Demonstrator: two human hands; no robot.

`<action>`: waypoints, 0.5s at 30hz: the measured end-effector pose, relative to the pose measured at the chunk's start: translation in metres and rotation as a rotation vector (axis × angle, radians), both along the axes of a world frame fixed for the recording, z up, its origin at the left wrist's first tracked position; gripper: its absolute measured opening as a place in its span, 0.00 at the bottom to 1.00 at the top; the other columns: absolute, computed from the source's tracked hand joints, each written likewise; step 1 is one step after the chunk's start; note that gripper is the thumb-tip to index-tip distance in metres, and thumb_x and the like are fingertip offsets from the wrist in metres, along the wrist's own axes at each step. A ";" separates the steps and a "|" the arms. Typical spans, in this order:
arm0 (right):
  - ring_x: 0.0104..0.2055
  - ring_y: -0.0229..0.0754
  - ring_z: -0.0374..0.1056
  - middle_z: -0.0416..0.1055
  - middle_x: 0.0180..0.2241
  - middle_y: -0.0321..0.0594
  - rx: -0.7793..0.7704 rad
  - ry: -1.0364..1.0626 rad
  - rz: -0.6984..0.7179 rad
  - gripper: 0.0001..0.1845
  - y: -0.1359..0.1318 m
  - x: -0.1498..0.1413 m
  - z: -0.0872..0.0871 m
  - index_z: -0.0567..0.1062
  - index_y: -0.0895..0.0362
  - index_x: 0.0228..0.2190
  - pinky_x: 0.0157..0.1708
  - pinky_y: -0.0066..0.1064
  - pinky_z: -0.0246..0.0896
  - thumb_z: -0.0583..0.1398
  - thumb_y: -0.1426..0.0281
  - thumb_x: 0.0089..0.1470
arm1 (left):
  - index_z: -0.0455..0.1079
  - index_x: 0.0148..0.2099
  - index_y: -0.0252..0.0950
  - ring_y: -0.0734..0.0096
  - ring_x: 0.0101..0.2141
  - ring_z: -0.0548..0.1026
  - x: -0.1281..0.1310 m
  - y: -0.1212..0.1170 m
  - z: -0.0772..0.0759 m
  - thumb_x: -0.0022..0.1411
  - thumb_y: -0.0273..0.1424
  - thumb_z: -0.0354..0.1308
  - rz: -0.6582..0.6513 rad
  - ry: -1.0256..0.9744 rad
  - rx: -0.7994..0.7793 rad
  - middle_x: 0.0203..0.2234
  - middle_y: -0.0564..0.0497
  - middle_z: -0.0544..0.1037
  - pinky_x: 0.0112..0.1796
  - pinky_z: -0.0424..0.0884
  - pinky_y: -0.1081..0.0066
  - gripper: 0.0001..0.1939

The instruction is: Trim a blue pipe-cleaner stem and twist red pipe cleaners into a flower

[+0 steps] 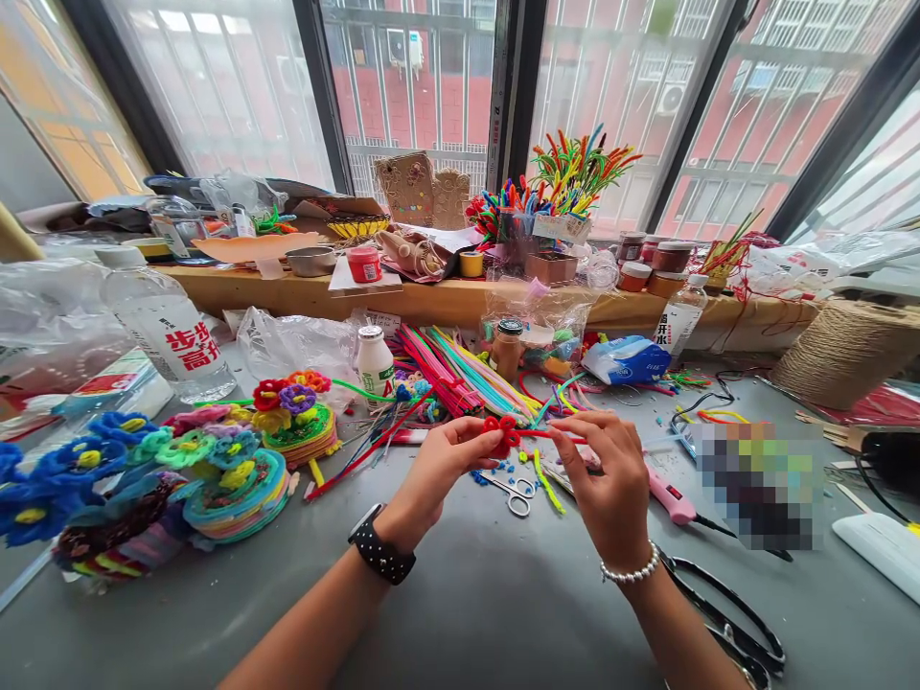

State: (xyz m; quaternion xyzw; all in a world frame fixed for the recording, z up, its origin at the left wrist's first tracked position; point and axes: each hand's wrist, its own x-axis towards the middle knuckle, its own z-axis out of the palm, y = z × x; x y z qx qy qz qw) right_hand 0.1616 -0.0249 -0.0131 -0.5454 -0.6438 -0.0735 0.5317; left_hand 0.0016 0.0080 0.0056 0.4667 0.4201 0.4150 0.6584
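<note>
Between my hands is a red pipe cleaner, looped at its left part into a small flower (505,436). My left hand (444,470), with a dotted watch strap at the wrist, pinches the flower's left side. The straight tail of the red pipe cleaner (536,433) runs right into the fingers of my right hand (608,474), which wears a beaded bracelet. Small scissors (516,494) lie on the table just below the flower. Behind my hands spreads a bundle of colourful pipe cleaners (460,369). A yellow-green pipe cleaner piece (548,484) rests beside the scissors.
Finished pipe-cleaner flowers (90,460) and round coiled pieces (241,494) stand at the left. A pink corded tool (672,495) lies right of my right hand, near black-handled shears (733,604). Bottles (169,331), a tissue pack (627,360) and a twine spool (848,350) line the back.
</note>
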 end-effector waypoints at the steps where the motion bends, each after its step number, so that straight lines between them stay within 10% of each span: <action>1: 0.36 0.44 0.60 0.67 0.30 0.41 0.003 0.001 0.010 0.06 -0.001 -0.001 0.000 0.73 0.55 0.29 0.39 0.38 0.53 0.55 0.69 0.48 | 0.68 0.31 0.30 0.69 0.30 0.73 0.001 -0.001 -0.001 0.43 0.32 0.61 0.009 -0.029 -0.012 0.25 0.49 0.75 0.33 0.66 0.72 0.12; 15: 0.30 0.41 0.62 0.67 0.26 0.40 -0.383 0.365 0.314 0.12 0.001 -0.008 -0.002 0.73 0.56 0.24 0.29 0.31 0.56 0.55 0.62 0.48 | 0.69 0.35 0.31 0.67 0.34 0.73 0.007 -0.006 -0.008 0.43 0.31 0.61 -0.145 -0.064 -0.051 0.30 0.47 0.75 0.37 0.66 0.70 0.14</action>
